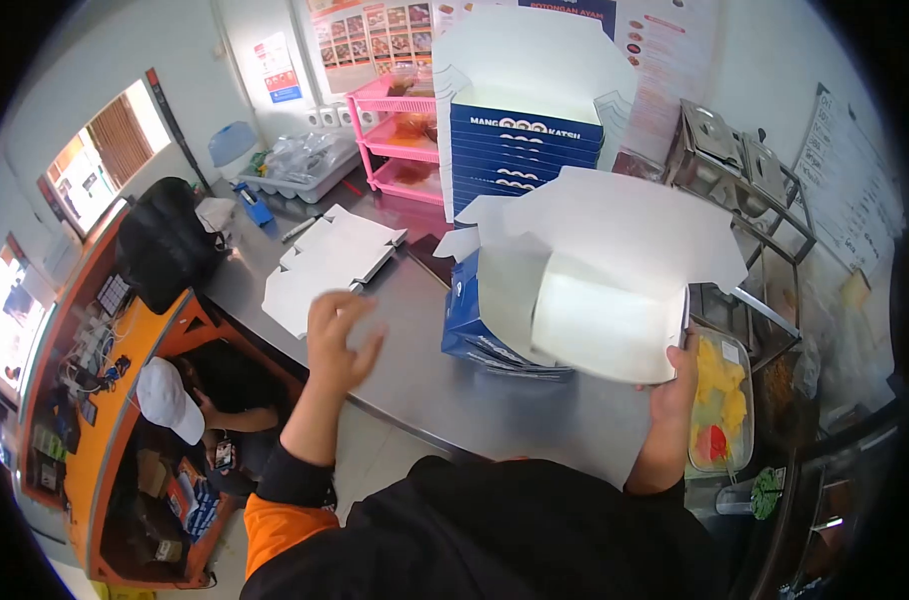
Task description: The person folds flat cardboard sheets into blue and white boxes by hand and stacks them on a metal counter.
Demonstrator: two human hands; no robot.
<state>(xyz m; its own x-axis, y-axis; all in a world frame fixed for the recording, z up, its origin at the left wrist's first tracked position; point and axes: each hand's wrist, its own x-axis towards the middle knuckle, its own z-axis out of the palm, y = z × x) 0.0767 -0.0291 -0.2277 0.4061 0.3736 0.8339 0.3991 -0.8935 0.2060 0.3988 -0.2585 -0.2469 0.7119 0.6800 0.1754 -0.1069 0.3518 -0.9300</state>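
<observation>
My right hand [673, 385] grips the right side of an open cardboard food box [605, 315], whose white inside faces me and whose lid stands raised at the back. The box is tilted and overlaps a short stack of nested blue boxes [465, 310] on its left. Raised over the counter's front edge, my left hand [342, 342] is empty, with thumb and fingers apart. Just beyond it lies a flat, partly folded white box blank [330, 260]. A tall stack of blue boxes [525, 150] with raised white lids stands behind; the box bottoms are hidden.
The steel counter [405, 350] carries a pink tiered rack [395, 140] and a grey tray of plastic bags [305, 165]. To the right are a tray with yellow pieces [720, 390] and metal containers [715, 140]. A person in a white cap [170, 398] sits low on the left.
</observation>
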